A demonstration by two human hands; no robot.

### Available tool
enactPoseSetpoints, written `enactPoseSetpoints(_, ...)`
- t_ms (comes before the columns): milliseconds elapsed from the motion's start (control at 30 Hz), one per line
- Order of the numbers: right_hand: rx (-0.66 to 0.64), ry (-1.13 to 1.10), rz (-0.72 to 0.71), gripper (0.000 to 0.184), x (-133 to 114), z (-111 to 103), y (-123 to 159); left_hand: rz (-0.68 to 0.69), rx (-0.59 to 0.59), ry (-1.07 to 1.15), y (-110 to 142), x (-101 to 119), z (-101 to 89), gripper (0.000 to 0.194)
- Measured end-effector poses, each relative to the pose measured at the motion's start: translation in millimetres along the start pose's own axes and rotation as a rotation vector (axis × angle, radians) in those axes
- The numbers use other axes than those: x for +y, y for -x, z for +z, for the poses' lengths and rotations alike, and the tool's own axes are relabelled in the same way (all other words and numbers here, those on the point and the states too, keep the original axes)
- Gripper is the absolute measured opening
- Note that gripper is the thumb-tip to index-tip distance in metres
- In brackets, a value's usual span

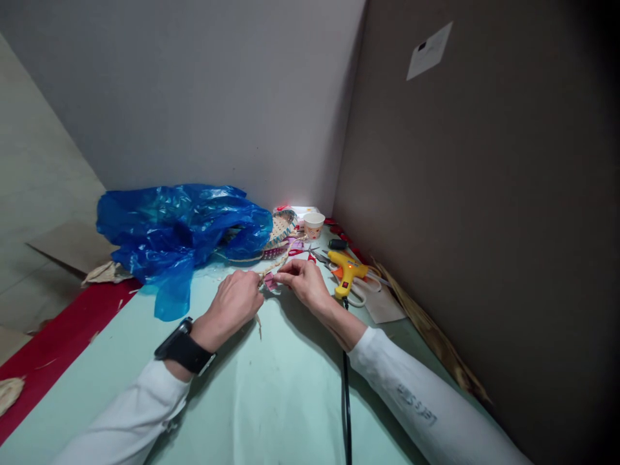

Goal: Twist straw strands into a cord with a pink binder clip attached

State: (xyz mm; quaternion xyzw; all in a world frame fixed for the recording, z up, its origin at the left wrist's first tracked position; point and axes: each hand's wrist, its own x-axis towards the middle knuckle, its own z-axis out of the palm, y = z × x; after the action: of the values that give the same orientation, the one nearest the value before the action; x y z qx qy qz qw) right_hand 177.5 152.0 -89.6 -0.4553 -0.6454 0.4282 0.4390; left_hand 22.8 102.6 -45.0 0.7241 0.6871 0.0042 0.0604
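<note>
My left hand [237, 296], with a black watch on its wrist, is closed on a braided straw cord [279, 263]. The braid runs up and away from the fingers toward the back of the table. Thumb and forefinger of my right hand [310, 284] are pinched together at a small pink piece [270, 281] between both hands. Whether that piece is cloth or paper I cannot make out. A loose straw end [259, 326] hangs below my left hand. Just right of my right hand lies a yellow glue gun [347, 271], its black cord [346, 400] trailing to the front.
A crumpled blue plastic bag [179, 226] covers the back left, against a woven item with blue stitching [283, 226]. Behind my hands stand a paper cup [314, 225], red-handled scissors [304, 252] and a dark spool [338, 244]. White-handled scissors [358, 298] and dried husk strips [436, 336] lie along the right panel.
</note>
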Motion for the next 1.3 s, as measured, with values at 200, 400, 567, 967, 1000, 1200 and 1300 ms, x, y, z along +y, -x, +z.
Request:
enactPoseSetpoints(200, -0.025, 0.037, -0.004, 0.013, 1.1, 4.5, 3.0, 0.092, -0.077, 0.226, 2.0, -2.6, -1.6, 0.030)
enactPoseSetpoints(400, -0.082, 0.053, -0.048, 0.007, -2.9, 2.5, 1.9, 0.148, -0.130, 0.451, 4.4, -3.0, -2.1, 0.026)
enactPoseSetpoints(567, -0.111, 0.035, -0.057, 0.020, -8.3, -10.2, 0.0, 0.082, -0.080, 0.385, 3.1, -20.1, -7.9, 0.027)
enactPoseSetpoints(967, -0.093, -0.007, -0.016, 0.025, 0.0, -1.2, -1.0, 0.042, -0.046, 0.101, 2.2, -9.6, 5.3, 0.023)
enactPoseSetpoints(1000, -0.089, -0.001, -0.016, 0.025, -0.2, -1.0, -0.7, 0.046, -0.047, 0.101, 2.6, -8.1, 6.1, 0.023)
enactPoseSetpoints(1200, -0.070, 0.071, -0.043, 0.022, -3.5, 0.3, 1.7, 0.056, -0.034, 0.194, 4.6, -2.5, 8.1, 0.024)
enactPoseSetpoints(1300, -0.085, 0.111, -0.079, 0.019, -6.3, -1.0, 2.0, 0.066, -0.033, 0.318, 4.5, -4.0, 8.8, 0.025)
